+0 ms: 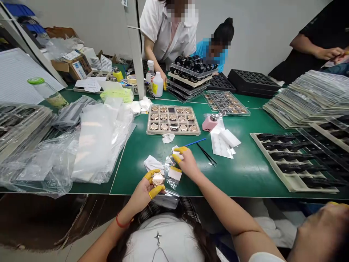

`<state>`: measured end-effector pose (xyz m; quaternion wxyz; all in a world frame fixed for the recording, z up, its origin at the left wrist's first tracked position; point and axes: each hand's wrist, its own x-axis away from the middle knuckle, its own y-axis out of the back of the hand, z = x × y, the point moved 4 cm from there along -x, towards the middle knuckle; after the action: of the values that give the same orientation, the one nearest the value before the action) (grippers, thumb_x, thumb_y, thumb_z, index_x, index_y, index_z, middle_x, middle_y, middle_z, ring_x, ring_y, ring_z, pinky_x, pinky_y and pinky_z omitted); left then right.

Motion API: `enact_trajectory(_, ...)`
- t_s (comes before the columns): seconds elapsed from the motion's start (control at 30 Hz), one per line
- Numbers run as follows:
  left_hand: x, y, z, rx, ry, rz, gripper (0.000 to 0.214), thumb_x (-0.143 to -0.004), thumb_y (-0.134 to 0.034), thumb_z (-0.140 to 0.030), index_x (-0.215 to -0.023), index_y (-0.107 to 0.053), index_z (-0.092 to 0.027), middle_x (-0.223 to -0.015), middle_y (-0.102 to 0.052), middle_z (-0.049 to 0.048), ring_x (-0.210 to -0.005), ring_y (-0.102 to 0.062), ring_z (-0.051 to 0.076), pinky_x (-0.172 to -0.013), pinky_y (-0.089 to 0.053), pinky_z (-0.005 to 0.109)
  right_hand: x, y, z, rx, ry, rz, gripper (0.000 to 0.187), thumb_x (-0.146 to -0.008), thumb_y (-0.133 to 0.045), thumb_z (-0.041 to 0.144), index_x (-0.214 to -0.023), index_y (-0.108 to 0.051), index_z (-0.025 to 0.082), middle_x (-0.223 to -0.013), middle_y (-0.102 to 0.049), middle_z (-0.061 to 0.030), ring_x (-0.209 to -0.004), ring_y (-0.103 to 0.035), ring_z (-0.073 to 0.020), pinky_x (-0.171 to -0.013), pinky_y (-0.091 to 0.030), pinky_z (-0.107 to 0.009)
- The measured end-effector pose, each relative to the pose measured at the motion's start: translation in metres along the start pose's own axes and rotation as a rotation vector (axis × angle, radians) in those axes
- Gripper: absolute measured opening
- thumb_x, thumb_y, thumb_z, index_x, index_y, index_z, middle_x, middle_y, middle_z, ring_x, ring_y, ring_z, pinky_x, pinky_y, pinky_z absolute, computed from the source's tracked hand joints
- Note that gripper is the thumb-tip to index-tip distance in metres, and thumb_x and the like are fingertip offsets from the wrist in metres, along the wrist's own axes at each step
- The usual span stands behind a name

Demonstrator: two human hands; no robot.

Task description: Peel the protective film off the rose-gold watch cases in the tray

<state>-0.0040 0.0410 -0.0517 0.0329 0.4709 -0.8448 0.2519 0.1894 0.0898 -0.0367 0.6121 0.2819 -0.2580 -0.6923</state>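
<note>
My left hand [145, 189], in yellow finger cots, grips a gold-rimmed watch case [158, 179] by its edges near the table's front edge. My right hand [187, 160], also in yellow finger cots, reaches over the table and pinches a small white wipe [177, 154]. Beneath it lies a clear plastic bag [172, 182] with a white and yellow label. A crumpled white wipe [153, 163] rests beside the bag. Just past my right hand are a blue stick [195, 142] and black tweezers [206, 154]. Farther back sits a compartment tray [173, 134] of gold watch cases.
A pink pump bottle [209, 123] stands right of the tray, near white sheets [222, 143]. Plastic bags [95, 145] cover the left side. On the right are a tray of black watches [272, 163] and stacked trays [308, 98]. Several co-workers are around the table.
</note>
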Motion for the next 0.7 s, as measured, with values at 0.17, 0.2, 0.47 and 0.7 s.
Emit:
enact_trajectory(0.17, 0.008, -0.001, -0.008, -0.008, -0.015, -0.021, 0.059, -0.069, -0.075, -0.025, -0.117, -0.043, -0.018, -0.088, -0.058, 0.0010, -0.076, -0.062, 0.015, -0.080, -0.051, 0.034, -0.024, 0.011, -0.011, 0.305, 0.056, 0.004, 0.015, -0.082, -0.053, 0.021, -0.087, -0.067, 0.017, -0.088, -0.064, -0.0104, -0.087, -0.053, -0.0241, -0.079, -0.037, -0.038)
enact_trajectory(0.2, 0.010, 0.000, -0.010, -0.019, -0.014, -0.034, 0.059, -0.068, -0.076, -0.024, -0.117, -0.043, -0.018, -0.089, -0.059, 0.0012, -0.077, -0.063, 0.015, -0.081, -0.051, 0.035, -0.019, 0.013, -0.004, 0.287, 0.077, 0.014, 0.015, -0.083, -0.053, 0.021, -0.085, -0.067, 0.017, -0.085, -0.064, -0.0095, -0.085, -0.053, -0.0233, -0.079, -0.037, -0.037)
enact_trajectory(0.47, 0.021, 0.000, -0.022, -0.223, -0.103, 0.009, 0.049, -0.073, -0.070, -0.020, -0.117, -0.051, -0.019, -0.107, -0.064, 0.0074, -0.090, -0.063, 0.020, -0.075, -0.050, 0.027, 0.065, -0.006, 0.089, 0.019, 0.665, 0.149, 0.015, -0.087, -0.053, 0.025, -0.091, -0.068, 0.029, -0.090, -0.064, -0.0029, -0.085, -0.050, -0.0196, -0.079, -0.037, -0.038)
enact_trajectory(0.7, 0.024, 0.004, -0.021, -0.284, -0.128, 0.023, 0.052, -0.074, -0.065, -0.014, -0.123, -0.048, -0.018, -0.104, -0.066, 0.0076, -0.088, -0.064, 0.020, -0.075, -0.051, 0.029, 0.073, -0.016, 0.092, 0.087, 0.705, 0.142, 0.019, -0.087, -0.051, 0.018, -0.095, -0.066, 0.028, -0.085, -0.063, -0.0027, -0.081, -0.046, -0.0188, -0.078, -0.034, -0.037)
